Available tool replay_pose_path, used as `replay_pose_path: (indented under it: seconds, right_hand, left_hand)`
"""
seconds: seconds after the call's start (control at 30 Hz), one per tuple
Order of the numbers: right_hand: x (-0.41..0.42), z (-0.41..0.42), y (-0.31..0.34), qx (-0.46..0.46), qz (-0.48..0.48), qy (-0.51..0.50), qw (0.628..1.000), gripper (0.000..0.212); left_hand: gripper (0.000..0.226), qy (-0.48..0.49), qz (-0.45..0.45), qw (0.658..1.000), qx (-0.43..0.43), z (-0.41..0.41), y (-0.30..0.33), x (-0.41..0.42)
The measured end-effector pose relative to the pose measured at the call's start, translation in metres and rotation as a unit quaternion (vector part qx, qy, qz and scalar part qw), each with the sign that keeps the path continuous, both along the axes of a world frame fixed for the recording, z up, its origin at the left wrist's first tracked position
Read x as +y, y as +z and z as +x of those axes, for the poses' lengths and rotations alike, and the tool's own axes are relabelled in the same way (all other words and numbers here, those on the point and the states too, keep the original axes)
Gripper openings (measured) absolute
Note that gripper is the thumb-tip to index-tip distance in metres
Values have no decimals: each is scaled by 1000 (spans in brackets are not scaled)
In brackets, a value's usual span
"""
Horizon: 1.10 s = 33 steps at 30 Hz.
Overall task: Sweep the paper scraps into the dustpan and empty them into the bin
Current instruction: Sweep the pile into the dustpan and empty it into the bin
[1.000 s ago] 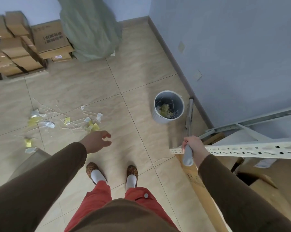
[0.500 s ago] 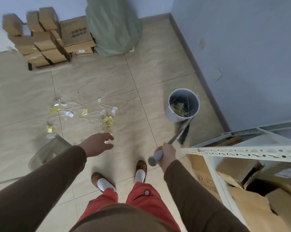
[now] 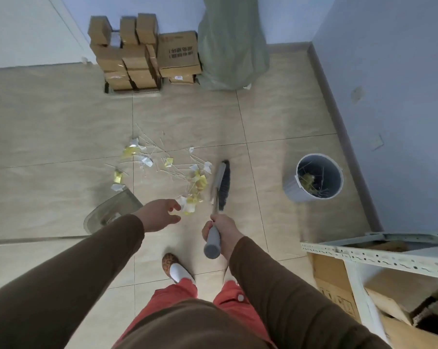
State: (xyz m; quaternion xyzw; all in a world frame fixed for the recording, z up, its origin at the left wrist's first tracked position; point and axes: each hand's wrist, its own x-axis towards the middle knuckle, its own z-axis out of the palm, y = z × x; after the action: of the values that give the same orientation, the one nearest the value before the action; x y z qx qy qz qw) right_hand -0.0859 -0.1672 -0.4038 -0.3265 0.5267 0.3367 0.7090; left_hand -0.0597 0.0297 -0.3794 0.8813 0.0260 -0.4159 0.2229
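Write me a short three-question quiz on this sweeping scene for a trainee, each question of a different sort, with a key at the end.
1. True or false: the right hand grips the broom by its grey handle.
2. Multiple choice. The transparent dustpan lies:
A. inside the bin
B. on the floor under the left forearm, beside the scraps
C. on the metal shelf
3. Fill in: the grey bin stands on the floor near the blue ____.

Key
1. True.
2. B. The left hand holds nothing, its fingers spread above the paper scraps.
3. Wall; the bin already has some yellow scraps in it.
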Motion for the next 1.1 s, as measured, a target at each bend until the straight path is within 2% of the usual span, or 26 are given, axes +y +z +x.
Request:
replay_pose_path:
  seconds: [0.03,0.1,0.17,0.23,0.27,0.37,0.53,0.63,0.8,0.9,1.0,1.1]
  right_hand:
    - [-1,7,2,0,17,5,1000,3]
    - [-6,15,5,-3,29,31,999,15]
    - [-9,16,17,-10,16,65,998,18]
    - [-3,9,33,-29,-24,111,993,7]
    - [-2,3,40,-42,-52,127,990,8]
    - [19,-13,45,-73,-138,145,977,32]
    - [93,-2,27,-34,-208,156,965,40]
    - [144,8,16,-10,-166,116,979,32]
    - [177,24,33,-12,-14,63,998,6]
    - [151,33,48,12,58,35,998,17]
    - [107,38,81,19,49,45,998,22]
    - [67,44,109,0,14,70,997,8]
  left_hand:
    - [43,5,-1,1000,1,0,0,11]
    - [42,20,-7,1000,0,1,-2,31]
    - [42,31,-14,999,-6,3,-4,49]
    - [42,42,-24,999,-9,4,-5,69]
    - [43,46,-27,999,-9,5,-7,73]
    - [43,68,-36,997,-12,6,-11,100]
    - [41,103,-35,994,-1,2,-18,142]
    - [42,101,-24,995,-3,3,-26,168]
    - [49,116,-23,993,3,6,-33,199]
    - [42,136,-28,990,-8,15,-32,209]
    - [37,134,-29,990,-19,27,-33,213]
    - [38,143,-29,989,-12,41,-37,215]
